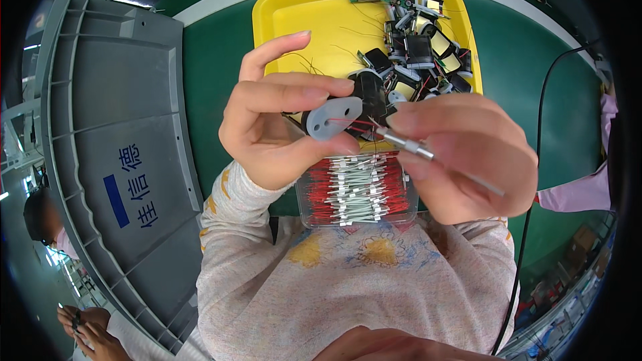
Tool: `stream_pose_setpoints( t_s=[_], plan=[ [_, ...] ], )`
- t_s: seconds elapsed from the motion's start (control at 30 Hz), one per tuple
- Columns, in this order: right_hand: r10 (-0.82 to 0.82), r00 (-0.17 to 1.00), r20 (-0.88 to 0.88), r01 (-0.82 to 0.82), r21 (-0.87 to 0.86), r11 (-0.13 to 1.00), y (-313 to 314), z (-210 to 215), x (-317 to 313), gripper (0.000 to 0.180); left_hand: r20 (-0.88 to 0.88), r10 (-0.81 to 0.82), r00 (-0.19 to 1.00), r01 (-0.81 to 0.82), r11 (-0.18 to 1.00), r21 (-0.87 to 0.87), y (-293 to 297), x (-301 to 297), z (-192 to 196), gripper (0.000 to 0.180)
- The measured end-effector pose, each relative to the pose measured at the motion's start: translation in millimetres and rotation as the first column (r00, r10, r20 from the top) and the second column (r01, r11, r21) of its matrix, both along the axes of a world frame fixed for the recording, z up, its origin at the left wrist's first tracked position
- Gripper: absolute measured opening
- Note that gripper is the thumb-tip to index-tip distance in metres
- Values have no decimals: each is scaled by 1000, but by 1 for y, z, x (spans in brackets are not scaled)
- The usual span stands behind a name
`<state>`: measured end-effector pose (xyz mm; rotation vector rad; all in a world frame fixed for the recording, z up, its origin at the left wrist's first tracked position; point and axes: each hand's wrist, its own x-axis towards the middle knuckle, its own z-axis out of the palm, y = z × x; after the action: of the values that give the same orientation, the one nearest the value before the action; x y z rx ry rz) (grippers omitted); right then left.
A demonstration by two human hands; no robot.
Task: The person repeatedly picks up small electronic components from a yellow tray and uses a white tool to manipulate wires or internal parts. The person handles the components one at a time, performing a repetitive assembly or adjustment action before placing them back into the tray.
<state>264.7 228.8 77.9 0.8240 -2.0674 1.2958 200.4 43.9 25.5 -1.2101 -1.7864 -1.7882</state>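
Left hand (259,117) pinches a grey oval cap (330,132) between thumb and fingers, one finger lifted clear; the right hand (478,154) is closed around a slim metal tool (418,150) (its back end is blurred). Flat-faced, with small round holes, the cap sits tilted, and thin red wires (353,120) stretch from it toward the tool's tip. It is held over the near part of a yellow tray (301,17) on the green bench (562,127). Both wrists bend inward, bringing the hands close together before the chest.
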Motion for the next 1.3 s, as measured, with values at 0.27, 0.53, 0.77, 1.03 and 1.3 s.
stream_pose_setpoints(
  t_s=[0.27, 0.53, 0.77, 1.03, 1.3],
  plan=[
    [-155, 961, -228, 145, -58, 988, -18, -13, 2, 29, -42, 96, 995, -97, 995, -23, 0, 0, 2, 46],
    [-180, 948, -261, 166, -75, 983, -24, -14, 4, 26, -26, 116, 993, -117, 992, -50, 0, 2, 3, 47],
    [-112, 957, -268, 117, 2, 993, -15, -15, 2, 26, -31, 123, 992, -124, 991, -51, 0, 1, 3, 47],
    [-147, 945, -292, 155, 5, 988, -18, -14, 2, 25, -3, 120, 993, -120, 992, -49, -1, 2, 3, 47],
    [-123, 952, -280, 133, 17, 991, -17, -14, 2, 25, 5, 94, 996, -94, 994, -63, -1, 1, 3, 46]
  ],
)
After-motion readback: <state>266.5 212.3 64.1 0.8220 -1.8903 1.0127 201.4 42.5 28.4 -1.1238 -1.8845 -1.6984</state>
